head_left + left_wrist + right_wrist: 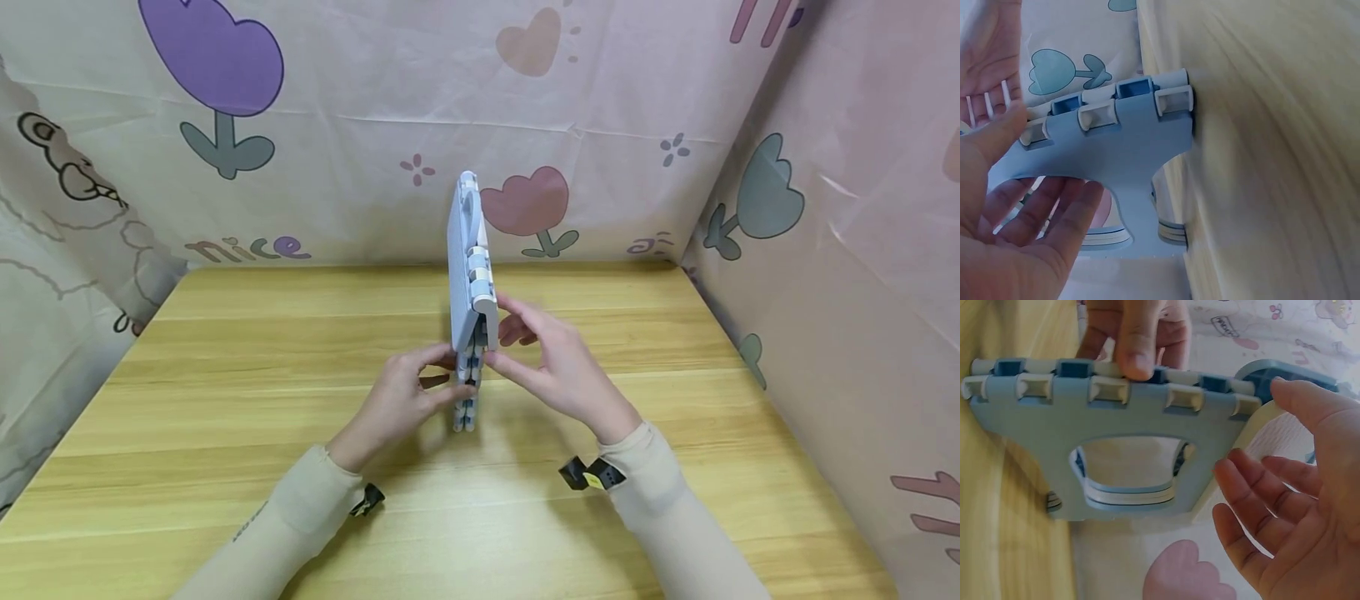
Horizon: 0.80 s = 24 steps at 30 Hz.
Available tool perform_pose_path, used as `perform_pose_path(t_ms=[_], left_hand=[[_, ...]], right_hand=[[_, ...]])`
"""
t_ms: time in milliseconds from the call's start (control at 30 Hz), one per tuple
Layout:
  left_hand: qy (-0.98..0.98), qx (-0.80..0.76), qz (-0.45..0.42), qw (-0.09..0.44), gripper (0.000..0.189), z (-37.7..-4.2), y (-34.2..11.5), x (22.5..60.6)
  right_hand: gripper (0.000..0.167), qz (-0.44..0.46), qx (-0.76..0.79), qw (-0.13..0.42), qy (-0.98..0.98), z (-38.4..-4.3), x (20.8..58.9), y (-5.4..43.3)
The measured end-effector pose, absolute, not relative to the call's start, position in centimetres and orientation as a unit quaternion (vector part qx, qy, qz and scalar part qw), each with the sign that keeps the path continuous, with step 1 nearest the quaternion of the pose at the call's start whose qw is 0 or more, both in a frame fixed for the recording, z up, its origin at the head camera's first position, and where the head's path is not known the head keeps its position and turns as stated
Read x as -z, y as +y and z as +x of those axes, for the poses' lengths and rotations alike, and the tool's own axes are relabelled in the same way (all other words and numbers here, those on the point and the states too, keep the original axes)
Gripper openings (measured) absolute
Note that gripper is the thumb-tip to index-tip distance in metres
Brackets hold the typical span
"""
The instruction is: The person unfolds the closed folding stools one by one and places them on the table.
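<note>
A person's left hand (401,390) pinches the hinged edge of a pale-blue and white folding step stool (462,275), standing partly folded on the wooden bench (225,375). To the stool's right, the right hand (562,367) holds its grip loosely spread. Flower-print cloth (360,125) hangs behind the stool.

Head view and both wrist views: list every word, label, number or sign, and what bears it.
"nice": back cloth.
Purple marks, back cloth's lower right: unclear.
Boxed lettering, cloth in right wrist view: too blurred.
Print on left sleeve: too small.
Blue folding stool: none legible.
</note>
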<state>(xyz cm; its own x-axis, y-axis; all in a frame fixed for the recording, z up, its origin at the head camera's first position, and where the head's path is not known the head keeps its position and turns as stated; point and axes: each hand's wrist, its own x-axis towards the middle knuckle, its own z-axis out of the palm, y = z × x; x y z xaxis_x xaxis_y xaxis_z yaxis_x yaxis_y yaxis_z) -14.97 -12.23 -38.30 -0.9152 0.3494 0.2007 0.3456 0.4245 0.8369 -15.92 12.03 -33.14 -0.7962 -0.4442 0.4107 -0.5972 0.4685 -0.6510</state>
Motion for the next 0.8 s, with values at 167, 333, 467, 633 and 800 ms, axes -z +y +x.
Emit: perform_pose_path(t_ms=[167,333,467,633,800], left_hand=[[0.85,-0.489,0.195,0.017,0.043,-14.9,-12.5,37.8],[0.856,-0.476,0.2,0.025,0.044,-14.8,-12.6,37.3],[0.861,-0.457,0.223,0.012,0.041,-14.8,-12.6,37.2],[0.864,-0.445,0.236,-0.004,0.036,-14.8,-12.7,37.4],[0.867,-0.436,0.24,-0.003,0.036,-14.9,-13.0,37.3]], right_hand=[[0.056,0.294,-0.401,0.06,-0.866,-16.5,34.0,11.8],[0.041,0.3,-0.379,0.046,-0.874,-16.5,34.7,11.6],[0.032,0.307,-0.376,0.036,-0.873,-16.5,35.1,11.3],[0.03,0.31,-0.381,0.013,-0.871,-16.6,35.6,10.8],[0.028,0.309,-0.381,0.009,-0.872,-16.7,36.0,10.7]])
